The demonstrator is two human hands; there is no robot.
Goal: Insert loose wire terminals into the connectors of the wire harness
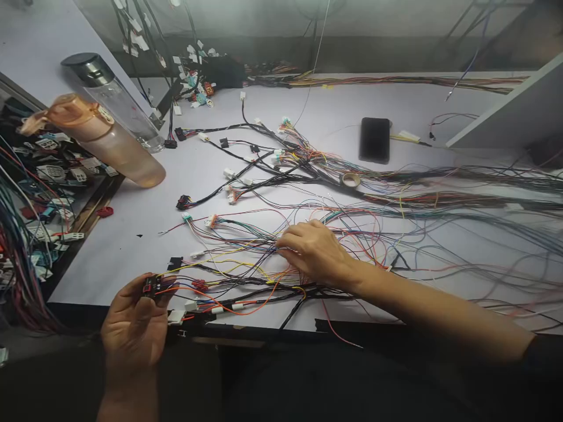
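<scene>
My left hand (134, 325) is at the table's near edge, fingers closed round a small black connector (151, 286) with red, orange and yellow wires running out of it to the right. My right hand (314, 249) rests knuckles-up on a tangle of coloured wires (246, 246) in the middle of the white table (132, 234). Its fingers are curled down into the wires, pinching among them; which wire they hold is hidden. White and black connectors (189, 305) lie between the two hands.
A peach bottle (109, 143) and a clear bottle (116, 99) stand at the left. A black phone (375, 139) and a tape roll (350, 179) lie further back. Thick wire bundles (461, 193) run off right. A bin of connectors (44, 193) sits left of the table.
</scene>
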